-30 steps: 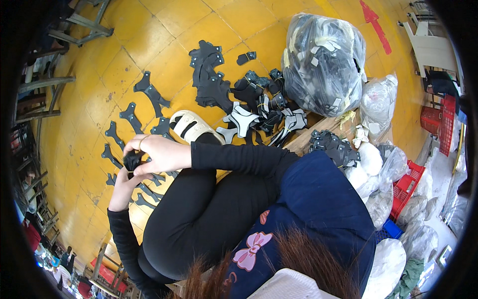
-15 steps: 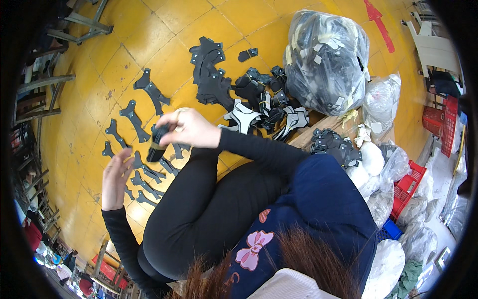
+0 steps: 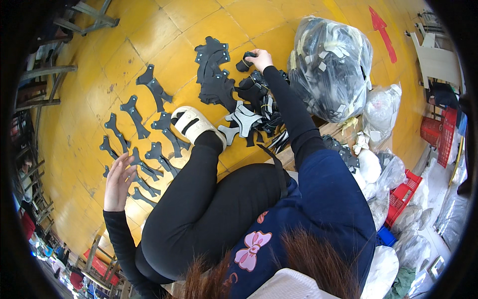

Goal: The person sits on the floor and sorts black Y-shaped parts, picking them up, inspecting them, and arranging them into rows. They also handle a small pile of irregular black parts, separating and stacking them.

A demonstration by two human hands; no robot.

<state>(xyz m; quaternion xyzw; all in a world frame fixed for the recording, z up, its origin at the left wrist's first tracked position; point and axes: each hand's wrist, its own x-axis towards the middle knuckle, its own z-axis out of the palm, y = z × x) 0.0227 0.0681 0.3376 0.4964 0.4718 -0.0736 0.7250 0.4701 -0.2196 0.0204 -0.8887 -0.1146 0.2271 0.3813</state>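
At the far side of the floor, my right hand (image 3: 260,59) is closed on a small rolled bundle of black pieces (image 3: 243,65). Part of that bundle is hidden by the fingers. My left hand (image 3: 119,182) is held in the air beside my knee, fingers loosely apart and nothing in them. Near it, several flat black Y-ended pieces (image 3: 132,115) lie spread in rows. A heap of overlapping black pieces (image 3: 216,84) lies to the left of the bundle. Closer to me are black bundles (image 3: 250,89) and white-and-black forked pieces (image 3: 244,118).
A large clear plastic bag (image 3: 331,70) of black pieces stands at right, with a smaller bag (image 3: 381,112) beside it. Red crates (image 3: 404,197) are farther right. My sandalled foot (image 3: 196,124) rests among the pieces. Wooden frames (image 3: 47,72) line the left side.
My right hand has swung from near my left hand to the far right, carrying the black bundle toward another on the floor. My left hand has barely moved.
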